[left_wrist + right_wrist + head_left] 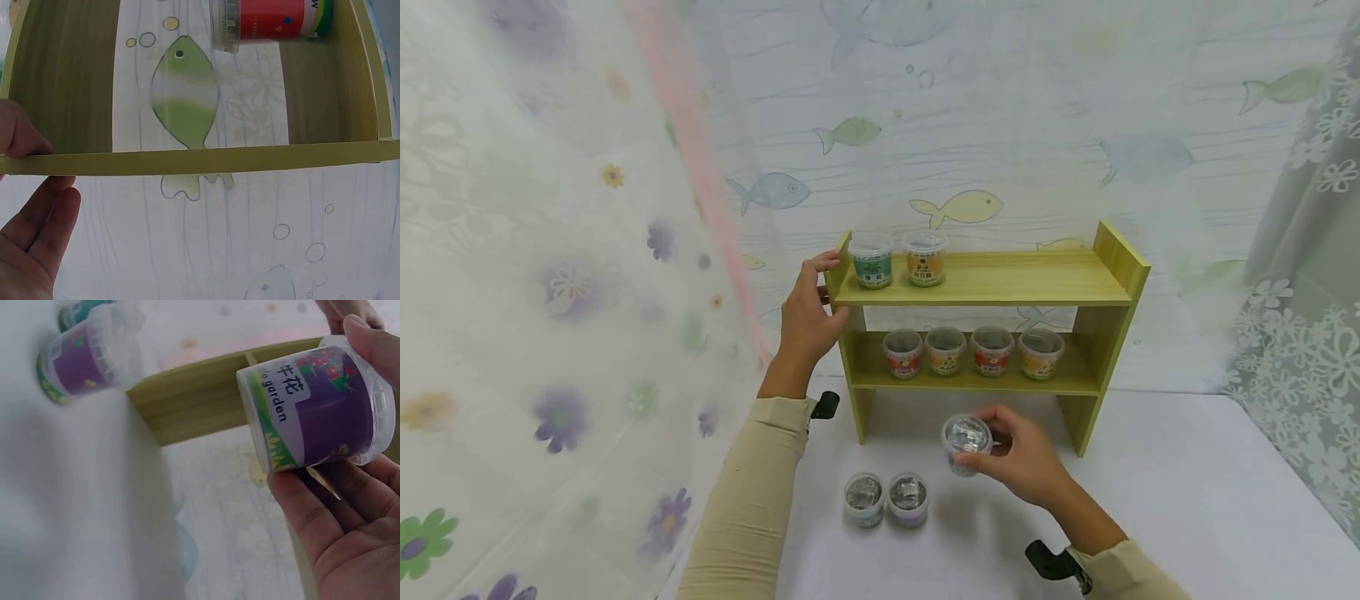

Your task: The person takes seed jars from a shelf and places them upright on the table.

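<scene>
Sleeves in beige are seen lowest in the head view, at six o'clock, and from them both hands reach toward a green wooden shelf (992, 287), the largest thing on the white table (1187, 500). Its left end panel is touched by the left hand (805, 321) at about nine o'clock of the shelf, thumb behind the panel edge and fingers straight and relaxed in the left wrist view; nothing is gripped by it.

Work seems partly done, judging by how things lie. Six small tubs are already stood on the shelf: a teal-labelled tub (872, 260) and an orange-labelled tub (925, 257) at the left of the top board, and a row of four tubs (972, 351) on the lower board. Much of the top board, toward three o'clock, is left bare.

A purple-labelled tub (966, 442) is held by the right hand (1026, 457) just above the table, in front of the shelf at its six o'clock, tilted on its side; the fingers and thumb are curled round it, as the right wrist view shows plainly (315, 409). Two more tubs (886, 498) are left standing on the table, touching each other, at about eight o'clock of the held one.

Patterned curtains are hung behind and at both sides. No obstacle is seen between the held tub and the shelf boards.
</scene>
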The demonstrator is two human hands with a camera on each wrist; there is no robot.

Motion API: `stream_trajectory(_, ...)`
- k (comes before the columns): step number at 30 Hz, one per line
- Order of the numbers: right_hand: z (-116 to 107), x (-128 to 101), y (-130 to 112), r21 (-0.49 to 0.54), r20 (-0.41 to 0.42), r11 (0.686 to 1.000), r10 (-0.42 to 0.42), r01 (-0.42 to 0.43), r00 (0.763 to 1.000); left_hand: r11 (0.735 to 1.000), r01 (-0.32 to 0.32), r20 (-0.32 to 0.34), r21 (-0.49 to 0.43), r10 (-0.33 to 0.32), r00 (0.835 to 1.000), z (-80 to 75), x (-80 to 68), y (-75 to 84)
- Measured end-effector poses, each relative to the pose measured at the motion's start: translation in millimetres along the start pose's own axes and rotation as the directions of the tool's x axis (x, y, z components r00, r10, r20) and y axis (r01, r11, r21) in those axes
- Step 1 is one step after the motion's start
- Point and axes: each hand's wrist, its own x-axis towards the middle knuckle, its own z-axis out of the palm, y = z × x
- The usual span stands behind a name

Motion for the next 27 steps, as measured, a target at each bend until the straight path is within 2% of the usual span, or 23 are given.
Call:
stream_trajectory(7, 9, -4, 18, 0.064, -0.005, 0.997, 0.053, -0.053, 0.999, 0.999, -0.02, -0.001, 0.048, 0.02, 1.0, 0.6, 1.0, 2.2)
stream_trajectory(11, 16, -8, 30, 0.07, 0.019, 0.994, 0.081, -0.082, 0.997, 0.992, -0.062, 0.003, 0.112, 0.062, 0.998, -1.5, 1.6, 4.6)
stream_trajectory(15, 24, -14, 40, 0.035, 0.015, 0.989, 0.141, -0.141, 0.99, 0.973, -0.114, 0.02, 0.201, 0.113, 0.993, -4.8, 1.8, 6.3)
stream_trajectory(21, 35, -24, 55, 0.0, 0.001, 0.981, 0.195, -0.195, 0.981, 0.922, -0.213, 0.033, 0.323, 0.214, 0.976, -6.2, 0.3, 6.8)
stream_trajectory(27, 42, -28, 68, 0.015, -0.009, 0.978, 0.209, -0.209, 0.978, 0.837, -0.328, 0.011, 0.439, 0.36, 0.933, -6.2, -1.0, 10.6)
